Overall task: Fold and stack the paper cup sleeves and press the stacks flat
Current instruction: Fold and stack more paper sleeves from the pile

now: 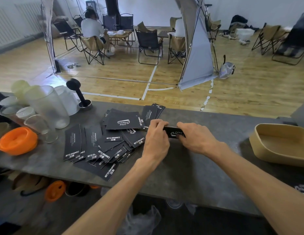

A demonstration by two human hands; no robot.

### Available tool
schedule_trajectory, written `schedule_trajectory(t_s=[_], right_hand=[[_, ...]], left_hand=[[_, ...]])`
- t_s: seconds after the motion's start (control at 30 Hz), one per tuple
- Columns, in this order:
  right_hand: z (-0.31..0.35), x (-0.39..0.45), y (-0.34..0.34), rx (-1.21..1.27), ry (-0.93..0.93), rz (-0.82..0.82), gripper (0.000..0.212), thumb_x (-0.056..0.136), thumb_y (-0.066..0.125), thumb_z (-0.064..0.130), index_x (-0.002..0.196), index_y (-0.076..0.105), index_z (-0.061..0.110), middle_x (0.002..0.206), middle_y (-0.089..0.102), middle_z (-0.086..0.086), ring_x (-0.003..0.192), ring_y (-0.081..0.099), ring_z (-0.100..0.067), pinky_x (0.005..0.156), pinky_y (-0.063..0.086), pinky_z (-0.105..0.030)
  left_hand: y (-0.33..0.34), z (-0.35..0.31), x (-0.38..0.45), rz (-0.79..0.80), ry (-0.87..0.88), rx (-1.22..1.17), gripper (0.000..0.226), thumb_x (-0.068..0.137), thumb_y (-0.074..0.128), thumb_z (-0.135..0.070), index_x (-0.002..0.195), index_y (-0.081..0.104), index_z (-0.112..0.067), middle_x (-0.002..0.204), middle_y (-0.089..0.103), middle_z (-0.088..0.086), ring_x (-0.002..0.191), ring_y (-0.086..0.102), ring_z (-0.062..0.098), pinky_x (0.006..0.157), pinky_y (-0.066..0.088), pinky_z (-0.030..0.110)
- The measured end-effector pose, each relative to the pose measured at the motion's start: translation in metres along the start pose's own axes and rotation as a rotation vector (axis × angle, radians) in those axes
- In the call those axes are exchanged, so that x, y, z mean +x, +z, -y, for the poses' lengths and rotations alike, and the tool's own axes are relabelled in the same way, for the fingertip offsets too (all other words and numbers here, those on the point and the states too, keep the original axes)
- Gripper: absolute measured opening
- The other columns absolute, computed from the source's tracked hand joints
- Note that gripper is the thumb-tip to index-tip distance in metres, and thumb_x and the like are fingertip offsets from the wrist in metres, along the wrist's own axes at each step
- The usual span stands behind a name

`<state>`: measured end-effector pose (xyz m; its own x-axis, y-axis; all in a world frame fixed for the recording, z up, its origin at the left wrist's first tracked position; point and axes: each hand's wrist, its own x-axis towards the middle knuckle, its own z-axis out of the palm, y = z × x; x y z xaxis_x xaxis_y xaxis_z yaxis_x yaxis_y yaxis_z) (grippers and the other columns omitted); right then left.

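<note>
- I held a small stack of folded black paper cup sleeves with white lettering point(173, 132) between both hands, just above the dark grey stone-look counter point(190, 167), near its far edge.
- My left hand point(157, 138) was closed over the stack's left end, fingers curled across the top.
- My right hand point(195, 138) pinched the right end, thumb on the near face and fingers over the far side; the white script on the top sleeve showed between my hands.
- Just to the left lay a loose heap of flat black sleeves printed "CAMPING CLUB" point(103, 141), overlapping one another on the counter and touching my left hand's side.
- A smaller fanned bundle of the same black sleeves point(153, 111) sat beyond my left hand, at the counter's far edge.
- Further left stood a group of clear and frosted plastic cups point(46, 107), with an orange round plastic lid point(17, 140) in front of them.
- A black tamper-shaped tool in a metal ring point(80, 95) stood behind the heap.
- Well to my right rested a tan oval tub point(259, 150), nothing visible in it.
</note>
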<state>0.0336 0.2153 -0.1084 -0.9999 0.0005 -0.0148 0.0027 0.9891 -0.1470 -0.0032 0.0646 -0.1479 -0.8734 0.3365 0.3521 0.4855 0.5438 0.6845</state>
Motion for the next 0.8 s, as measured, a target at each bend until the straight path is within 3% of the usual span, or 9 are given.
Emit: schedule_trajectory(t_s=[0.07, 0.17, 0.3, 0.37, 0.5, 0.57, 0.8], right_hand=[[0.002, 0.001, 0.003, -0.026, 0.002, 0.008, 0.011, 0.099, 0.047, 0.033, 0.102, 0.045, 0.023, 0.105, 0.066, -0.003, 0.096, 0.063, -0.031, 0.069, 0.041, -0.037], [0.002, -0.001, 0.011, -0.039, 0.004, -0.007, 0.012, 0.098, 0.047, 0.034, 0.099, 0.04, 0.023, 0.105, 0.065, -0.002, 0.098, 0.062, -0.03, 0.07, 0.043, -0.038], [-0.001, 0.0, 0.012, -0.027, -0.006, -0.006, 0.016, 0.099, 0.047, 0.034, 0.094, 0.035, 0.025, 0.105, 0.063, -0.001, 0.099, 0.061, -0.03, 0.068, 0.039, -0.037], [-0.001, 0.0, 0.012, -0.022, -0.004, -0.001, 0.015, 0.099, 0.046, 0.034, 0.095, 0.036, 0.024, 0.106, 0.063, -0.002, 0.1, 0.06, -0.03, 0.068, 0.039, -0.036], [-0.001, 0.0, 0.012, -0.018, -0.003, -0.006, 0.013, 0.099, 0.046, 0.035, 0.1, 0.042, 0.022, 0.106, 0.064, -0.002, 0.1, 0.061, -0.031, 0.068, 0.039, -0.036], [-0.001, 0.0, 0.011, -0.015, -0.004, -0.009, 0.013, 0.099, 0.046, 0.035, 0.099, 0.041, 0.022, 0.105, 0.064, -0.003, 0.098, 0.061, -0.032, 0.067, 0.039, -0.036], [-0.002, 0.003, 0.011, -0.011, 0.003, 0.0, 0.014, 0.1, 0.046, 0.036, 0.101, 0.043, 0.022, 0.106, 0.065, -0.003, 0.099, 0.061, -0.032, 0.067, 0.037, -0.036]], left_hand=[[-0.001, 0.005, 0.002, 0.047, 0.003, 0.038, 0.029, 0.091, 0.047, 0.001, 0.113, 0.063, -0.008, 0.117, 0.056, 0.006, 0.104, 0.054, 0.024, 0.094, 0.042, 0.031], [-0.006, 0.009, 0.002, 0.122, 0.02, 0.03, 0.026, 0.097, 0.046, -0.007, 0.116, 0.064, -0.008, 0.114, 0.059, 0.005, 0.105, 0.055, 0.021, 0.093, 0.039, 0.024], [-0.034, 0.022, 0.024, 0.061, 0.007, 0.091, 0.025, 0.098, 0.048, -0.012, 0.115, 0.066, -0.011, 0.112, 0.064, 0.005, 0.107, 0.056, 0.021, 0.094, 0.038, 0.027], [-0.057, 0.036, 0.038, 0.057, -0.04, 0.208, 0.025, 0.096, 0.052, -0.013, 0.118, 0.064, -0.015, 0.119, 0.061, 0.005, 0.116, 0.051, 0.023, 0.099, 0.034, 0.028], [-0.088, 0.069, 0.055, 0.283, -0.184, 0.584, 0.044, 0.09, 0.06, -0.027, 0.133, 0.053, -0.019, 0.139, 0.049, 0.008, 0.134, 0.035, 0.03, 0.112, 0.027, 0.042], [-0.092, 0.079, 0.053, 0.32, -0.2, 0.621, 0.045, 0.088, 0.062, -0.033, 0.131, 0.054, -0.019, 0.137, 0.051, 0.007, 0.134, 0.036, 0.03, 0.111, 0.028, 0.042], [-0.093, 0.078, 0.046, 0.228, -0.161, 0.589, 0.046, 0.081, 0.073, -0.039, 0.12, 0.057, -0.02, 0.12, 0.054, 0.005, 0.12, 0.042, 0.027, 0.104, 0.034, 0.039]])
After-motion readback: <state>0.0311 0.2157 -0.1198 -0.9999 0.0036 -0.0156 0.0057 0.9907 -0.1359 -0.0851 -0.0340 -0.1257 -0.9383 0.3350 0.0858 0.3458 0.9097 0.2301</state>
